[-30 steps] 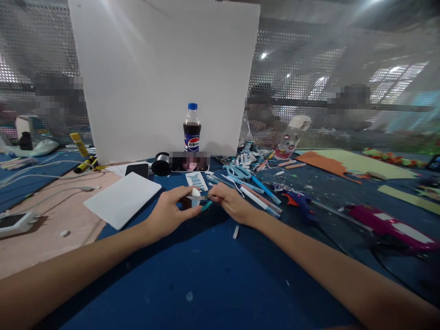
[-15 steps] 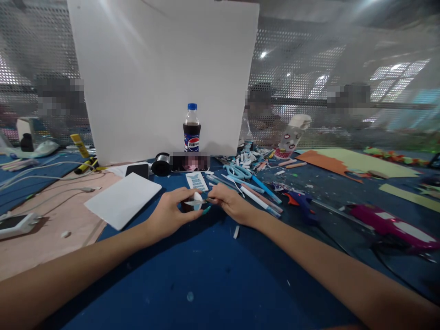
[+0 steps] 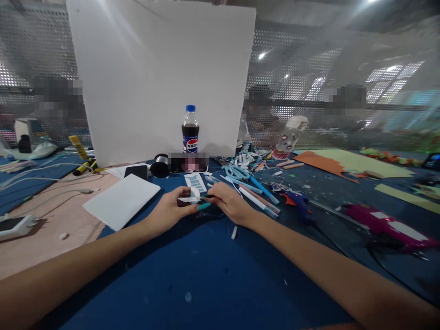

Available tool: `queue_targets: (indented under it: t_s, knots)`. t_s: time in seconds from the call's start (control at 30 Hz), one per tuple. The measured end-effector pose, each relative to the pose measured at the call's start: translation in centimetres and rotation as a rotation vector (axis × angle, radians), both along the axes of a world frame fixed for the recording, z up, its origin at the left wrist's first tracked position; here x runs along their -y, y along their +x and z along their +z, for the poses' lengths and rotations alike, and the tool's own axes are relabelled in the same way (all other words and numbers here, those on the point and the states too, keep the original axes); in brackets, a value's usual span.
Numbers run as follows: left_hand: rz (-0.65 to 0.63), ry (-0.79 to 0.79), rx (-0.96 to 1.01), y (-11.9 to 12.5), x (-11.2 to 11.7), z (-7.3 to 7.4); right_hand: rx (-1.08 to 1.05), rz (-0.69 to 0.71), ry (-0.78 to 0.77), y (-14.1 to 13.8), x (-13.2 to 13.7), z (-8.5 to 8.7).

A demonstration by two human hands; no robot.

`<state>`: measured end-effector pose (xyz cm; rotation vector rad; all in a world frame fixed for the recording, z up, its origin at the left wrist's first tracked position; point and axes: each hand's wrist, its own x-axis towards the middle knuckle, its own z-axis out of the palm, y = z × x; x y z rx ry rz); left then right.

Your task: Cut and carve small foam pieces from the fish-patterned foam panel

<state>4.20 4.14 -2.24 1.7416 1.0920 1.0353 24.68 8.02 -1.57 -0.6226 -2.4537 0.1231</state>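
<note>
Left hand (image 3: 168,206): bare, slim-fingered, and here comes the colour.
Left thumbnail (image 3: 204,206): teal, what a flash of it, long and narrow, stretching out past the tip of the thumb!
Right hand (image 3: 232,201): bare too, its nails too small and dim to call.
Left forearm (image 3: 99,259): uncovered, slim, tapering neatly at the wrist.
Right forearm (image 3: 302,256): also uncovered, smooth in outline, broadening towards the elbow.

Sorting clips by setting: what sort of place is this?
Probably a craft workroom: a heap of scraps, some pens and a torn-edged orange sheet lie on the blue tabletop.
</note>
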Motion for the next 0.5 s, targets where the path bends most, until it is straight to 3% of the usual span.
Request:
queue_targets:
  t_s: [0.5]
  knots:
    - [-0.044, -0.04, 0.035, -0.08, -0.15, 0.5, 0.057, 0.034, -0.017, -0.25, 0.27, 0.07]
